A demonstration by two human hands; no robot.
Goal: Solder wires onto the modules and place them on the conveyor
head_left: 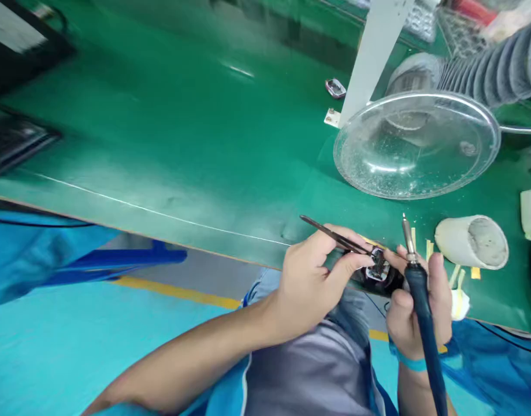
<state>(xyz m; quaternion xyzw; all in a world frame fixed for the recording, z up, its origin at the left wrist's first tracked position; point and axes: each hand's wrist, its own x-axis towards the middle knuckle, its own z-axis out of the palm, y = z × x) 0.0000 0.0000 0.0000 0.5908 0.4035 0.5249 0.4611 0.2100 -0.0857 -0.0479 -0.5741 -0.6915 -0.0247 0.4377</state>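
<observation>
Soldering iron [422, 306] gripped in right hand [404, 332], tip clear of opened device [379, 267] at worktop [204, 150] edge; left hand [308, 289], fingers pinching tweezers [332, 234], reaches it: work apparently under way, remainder indiscernible.

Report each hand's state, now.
Left hand: closed, holding tweezers.
Right hand: closed loosely, holding a soldering iron.

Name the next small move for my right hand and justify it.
Probably turn the right hand so the soldering iron brings its tip toward the small device: the left hand holds the tweezers with one end at that device, while the iron's tip points away from it.
</observation>
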